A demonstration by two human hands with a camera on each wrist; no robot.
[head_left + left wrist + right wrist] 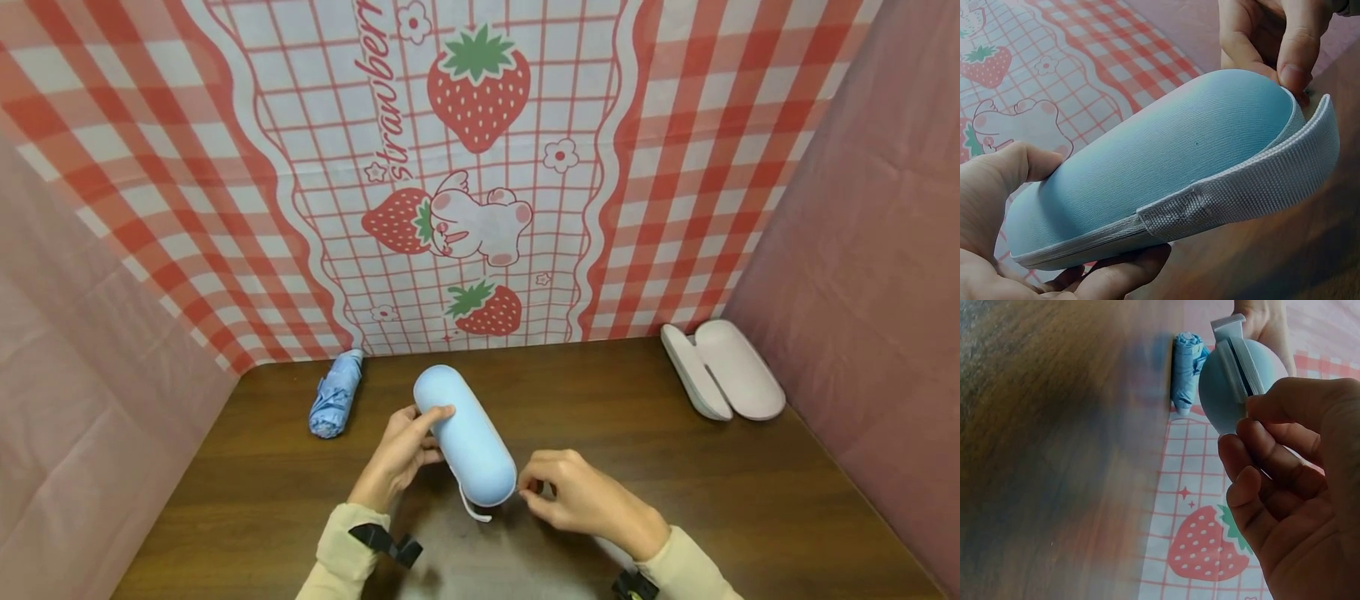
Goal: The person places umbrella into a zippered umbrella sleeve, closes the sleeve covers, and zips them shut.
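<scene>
A light blue hard zip case (467,442), long with rounded ends, is held tilted above the table. My left hand (399,457) grips its side, thumb on top and fingers underneath. A pale webbing strap (1254,187) hangs in a loop from the zip side. Along the edge runs the zipper (1085,242); at the end facing my right hand a dark slit shows in it in the right wrist view. There, my right hand (585,498) pinches at the zipper with thumb and forefinger. The zipper pull itself is mostly hidden by the fingertips.
A folded blue umbrella (336,396) lies at the back left of the brown wooden table (600,400). An opened pale glasses case (738,371) lies at the back right. Behind hangs a red-checked strawberry cloth (480,183), with pink cloth on both sides.
</scene>
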